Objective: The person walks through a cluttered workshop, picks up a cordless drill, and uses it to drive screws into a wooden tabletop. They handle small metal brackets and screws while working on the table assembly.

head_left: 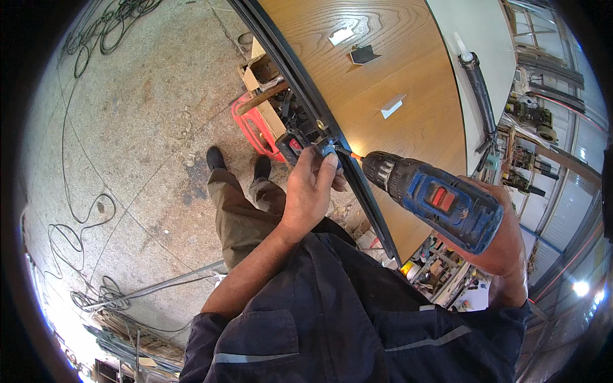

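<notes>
My right hand point(495, 195) is wrapped round a blue and black cordless drill point(434, 195) with a red switch. Its slim bit point(355, 155), orange near the tip, points left at the edge of a dark metal frame point(300, 83). There my left hand point(310, 188) pinches a small bluish metal piece point(329, 149) between thumb and fingers, close to the bit's end. Beside those fingers sits a black part with a red patch point(294, 143). Whether the bit touches the piece is too small to tell.
Small angle pieces point(393, 106) lie on a wood-grain panel point(396, 45) next to the frame. Farther right rests a black sealant gun point(479, 96). Below the frame, a wooden toolbox point(271, 115) stands on a red stool point(252, 131). Cables point(67, 236) trail over the floor.
</notes>
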Tool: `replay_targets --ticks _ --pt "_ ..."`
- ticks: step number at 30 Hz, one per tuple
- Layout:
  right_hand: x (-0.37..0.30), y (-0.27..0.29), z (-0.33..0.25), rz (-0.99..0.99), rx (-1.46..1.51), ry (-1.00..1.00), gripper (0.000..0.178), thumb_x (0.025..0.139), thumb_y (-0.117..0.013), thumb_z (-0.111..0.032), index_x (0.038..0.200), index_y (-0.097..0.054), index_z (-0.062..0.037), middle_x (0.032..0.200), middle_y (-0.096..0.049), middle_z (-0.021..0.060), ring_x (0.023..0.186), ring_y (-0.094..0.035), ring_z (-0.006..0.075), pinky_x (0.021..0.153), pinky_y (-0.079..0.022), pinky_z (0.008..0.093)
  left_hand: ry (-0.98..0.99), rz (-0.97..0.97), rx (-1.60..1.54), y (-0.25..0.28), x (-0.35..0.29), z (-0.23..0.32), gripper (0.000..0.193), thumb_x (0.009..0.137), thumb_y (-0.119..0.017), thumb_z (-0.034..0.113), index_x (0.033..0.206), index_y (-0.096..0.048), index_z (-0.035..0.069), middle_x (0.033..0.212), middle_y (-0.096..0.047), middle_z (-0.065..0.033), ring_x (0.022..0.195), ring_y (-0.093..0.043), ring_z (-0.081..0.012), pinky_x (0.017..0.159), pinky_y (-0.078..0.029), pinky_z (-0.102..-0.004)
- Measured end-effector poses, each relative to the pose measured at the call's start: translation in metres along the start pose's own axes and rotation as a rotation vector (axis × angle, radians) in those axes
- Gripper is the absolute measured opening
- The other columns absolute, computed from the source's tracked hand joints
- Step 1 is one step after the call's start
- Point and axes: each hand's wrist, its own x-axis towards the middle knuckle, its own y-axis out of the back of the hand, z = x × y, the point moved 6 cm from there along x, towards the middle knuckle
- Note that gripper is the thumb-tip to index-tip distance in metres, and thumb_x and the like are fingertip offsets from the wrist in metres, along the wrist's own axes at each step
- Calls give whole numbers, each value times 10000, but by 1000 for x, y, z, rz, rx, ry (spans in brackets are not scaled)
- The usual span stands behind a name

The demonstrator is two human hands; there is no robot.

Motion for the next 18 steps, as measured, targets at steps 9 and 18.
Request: replay_targets --ticks 9,18 --pt "-1 1 -13 32 -23 164 524 752 -852 -128 1225 -690 28 1081 -739 192 982 -739 266 891 -559 371 9 1 30 0 0 3 254 1078 -531 155 1205 -524 -64 911 -633 -86 708 -642 -134 652 -576 -293" --pt "-1 0 -21 3 16 113 535 757 -855 -138 1235 -683 31 1076 -733 185 972 -740 272 888 -569 375 24 -19 29 1 0 -3 236 1077 -525 138 1205 -517 -60 929 -629 -82 733 -640 -131 652 -574 -291"
